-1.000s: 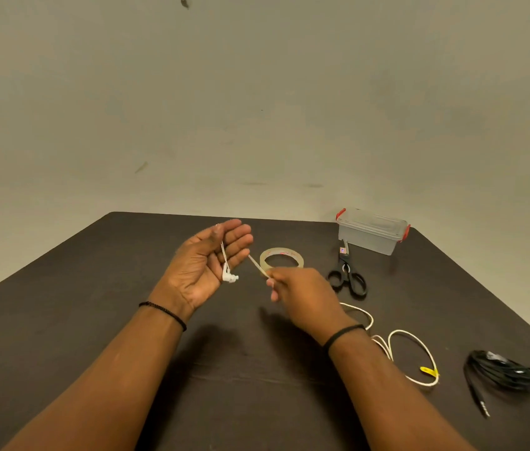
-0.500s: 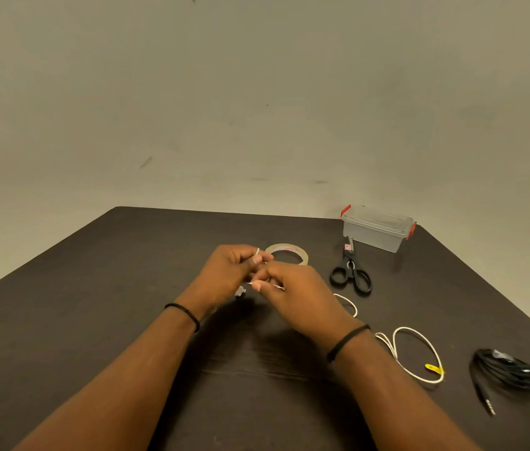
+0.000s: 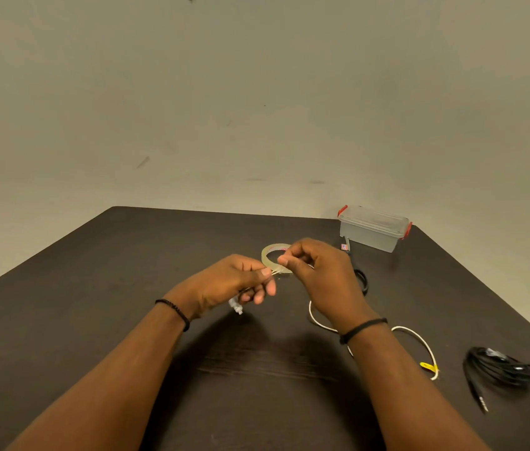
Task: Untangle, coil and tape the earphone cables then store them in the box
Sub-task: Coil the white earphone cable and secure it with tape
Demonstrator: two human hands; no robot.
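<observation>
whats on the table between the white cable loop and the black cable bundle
Nothing: in the head view the stretch of dark table between the white cable and the black cable bundle is bare. The white cable's yellow tag sits on the loop itself.

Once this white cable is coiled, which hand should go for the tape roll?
Probably the right hand: it hovers just beside the tape roll. The left hand grips the gathered white cable, earbud hanging below, and should keep holding the coil.

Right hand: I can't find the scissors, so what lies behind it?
Behind the right hand lie the tape roll and black scissors; only a handle loop and the blade tip show, the rest is covered.
</observation>
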